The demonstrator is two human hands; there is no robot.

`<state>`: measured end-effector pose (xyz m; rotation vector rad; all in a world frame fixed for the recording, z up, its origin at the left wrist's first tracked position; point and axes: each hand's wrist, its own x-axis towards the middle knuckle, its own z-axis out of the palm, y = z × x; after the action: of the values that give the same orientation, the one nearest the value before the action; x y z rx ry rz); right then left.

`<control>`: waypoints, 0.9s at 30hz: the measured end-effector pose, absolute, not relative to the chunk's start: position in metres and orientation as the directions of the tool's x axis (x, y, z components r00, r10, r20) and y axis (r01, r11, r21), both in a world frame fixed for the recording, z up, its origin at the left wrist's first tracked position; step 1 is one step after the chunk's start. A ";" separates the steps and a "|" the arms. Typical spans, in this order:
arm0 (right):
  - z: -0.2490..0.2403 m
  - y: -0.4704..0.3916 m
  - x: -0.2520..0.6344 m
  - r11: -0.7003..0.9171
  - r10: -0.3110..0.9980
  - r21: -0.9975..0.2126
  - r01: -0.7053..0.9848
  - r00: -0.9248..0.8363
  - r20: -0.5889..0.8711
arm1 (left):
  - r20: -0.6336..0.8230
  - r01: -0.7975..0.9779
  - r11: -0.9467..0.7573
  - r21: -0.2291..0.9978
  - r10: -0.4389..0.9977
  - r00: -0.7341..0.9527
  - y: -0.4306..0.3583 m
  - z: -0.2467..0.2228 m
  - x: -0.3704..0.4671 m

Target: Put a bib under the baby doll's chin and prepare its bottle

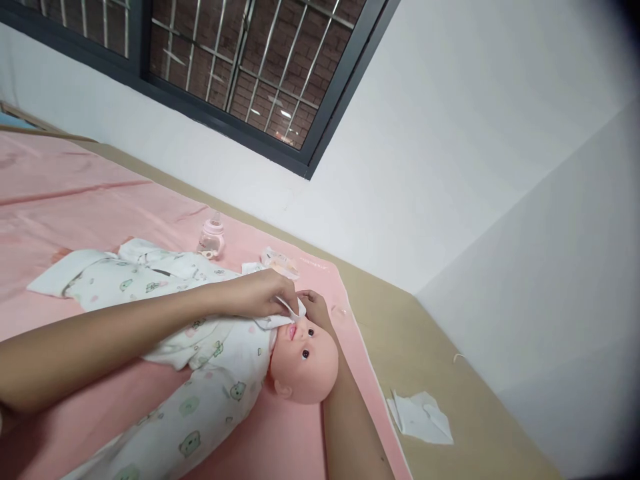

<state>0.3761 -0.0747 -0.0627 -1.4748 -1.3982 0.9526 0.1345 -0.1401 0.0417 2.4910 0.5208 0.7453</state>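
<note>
A baby doll [310, 367] in white patterned clothes [220, 360] lies face up on a pink sheet [290, 433]. My left hand [265, 293] reaches across its chest, fingers closed on a white cloth [300, 309] at the doll's mouth and chin. My right hand [315, 308] is on the far side of the head, its forearm passing beside the top of the head. Its fingers are curled near the doll's cheek, partly hidden behind the head and cloth, so what they hold is unclear.
A pink baby bottle [211, 238] stands beyond the doll. Near it lies a clear plastic packet [280, 263]. A small clear item [339, 311] rests by the sheet's edge. A crumpled white tissue [423, 418] is on the tan surface at right. A barred window [240, 67] is above.
</note>
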 end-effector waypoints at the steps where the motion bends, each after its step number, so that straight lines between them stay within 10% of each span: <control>1: -0.063 -0.074 0.376 0.006 0.997 -0.943 0.331 0.074 0.033 | 0.405 0.216 -0.807 0.550 0.484 0.776 -0.139 0.042 0.134; 27: -0.078 -0.062 0.385 0.019 0.997 -0.974 0.226 0.070 0.036 | 0.350 0.195 -0.801 0.566 0.447 0.823 -0.144 0.053 0.124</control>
<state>0.3847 -0.0619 -0.0784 -1.3860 -1.3299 1.0180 0.1242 -0.1445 0.0528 2.4830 0.4729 0.6505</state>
